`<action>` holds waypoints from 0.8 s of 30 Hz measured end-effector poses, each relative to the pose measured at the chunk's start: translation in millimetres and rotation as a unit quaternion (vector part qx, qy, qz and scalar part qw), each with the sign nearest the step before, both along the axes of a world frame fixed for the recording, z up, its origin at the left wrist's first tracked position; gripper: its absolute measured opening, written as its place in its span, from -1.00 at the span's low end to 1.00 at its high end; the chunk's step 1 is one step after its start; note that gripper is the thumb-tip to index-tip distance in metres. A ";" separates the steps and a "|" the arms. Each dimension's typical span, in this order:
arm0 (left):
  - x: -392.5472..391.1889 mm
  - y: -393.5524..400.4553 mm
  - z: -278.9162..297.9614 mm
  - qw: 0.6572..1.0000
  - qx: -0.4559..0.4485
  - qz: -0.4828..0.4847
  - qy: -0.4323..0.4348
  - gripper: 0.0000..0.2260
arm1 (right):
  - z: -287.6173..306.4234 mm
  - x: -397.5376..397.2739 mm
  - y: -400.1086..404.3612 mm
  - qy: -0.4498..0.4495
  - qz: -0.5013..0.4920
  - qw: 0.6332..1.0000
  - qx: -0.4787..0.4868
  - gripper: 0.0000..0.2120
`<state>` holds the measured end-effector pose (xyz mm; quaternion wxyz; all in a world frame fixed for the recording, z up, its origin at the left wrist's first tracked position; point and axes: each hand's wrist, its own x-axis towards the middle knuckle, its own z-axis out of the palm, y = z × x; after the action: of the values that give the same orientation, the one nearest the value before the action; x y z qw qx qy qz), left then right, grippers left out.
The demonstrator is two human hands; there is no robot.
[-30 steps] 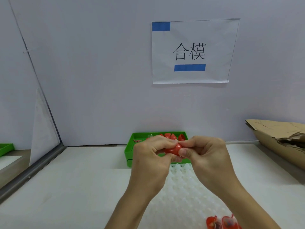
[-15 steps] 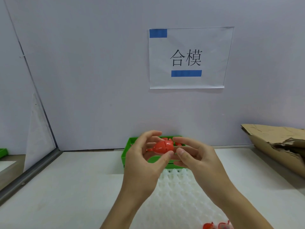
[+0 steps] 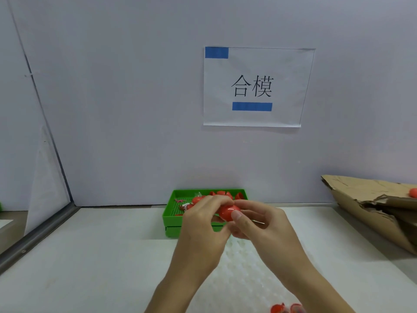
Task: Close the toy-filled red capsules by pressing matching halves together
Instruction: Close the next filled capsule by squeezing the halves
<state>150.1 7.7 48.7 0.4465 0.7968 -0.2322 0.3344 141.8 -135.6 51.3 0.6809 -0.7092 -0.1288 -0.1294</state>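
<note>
A: Where's the capsule (image 3: pixel 229 213)?

B: Above the table, in front of the far green tray (image 3: pixel 173 216). The left hand (image 3: pixel 203 224) and right hand (image 3: pixel 261 222) pinch it, fingers curled around.

A: Risk?

B: Misaligned halves might pop apart.

Two hands, left hand (image 3: pixel 204 224) and right hand (image 3: pixel 261 224), share one red capsule (image 3: pixel 229 212). One green tray (image 3: pixel 174 219) at 12 o'clock holds several red pieces, too overlapped to count. Two red capsules (image 3: pixel 286 308) sit at 5 o'clock; one paper sign (image 3: pixel 257 86) hangs above.
</note>
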 end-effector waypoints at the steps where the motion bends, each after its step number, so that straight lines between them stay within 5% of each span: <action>1: 0.6 -0.4 -1.7 1.000 0.015 0.000 -0.002 -0.74 | -0.5 -0.2 0.3 0.003 0.000 1.000 -0.010 -0.83; 4: 3.2 0.6 -7.3 0.999 0.015 0.009 0.033 -0.77 | -3.1 -0.9 -2.3 0.037 0.004 0.999 -0.039 -0.81; 10: 21.8 28.5 -17.2 0.961 -0.163 0.045 0.220 -0.98 | -16.2 -6.7 -69.2 0.061 -0.078 0.994 -0.054 -0.79; 18: 74.4 22.8 -12.7 0.956 -0.044 0.103 0.270 -0.67 | -96.2 16.2 -178.4 0.131 -0.306 0.943 -0.030 -0.79; 24: 131.8 2.0 -8.9 0.931 0.076 0.141 0.328 -0.69 | -111.8 25.5 -180.8 0.119 -0.305 0.943 -0.061 -0.73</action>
<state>281.9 9.7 39.8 0.3847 0.9180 0.0171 0.0952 167.2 -316.3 -60.5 0.5743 -0.7651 0.1686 -0.2373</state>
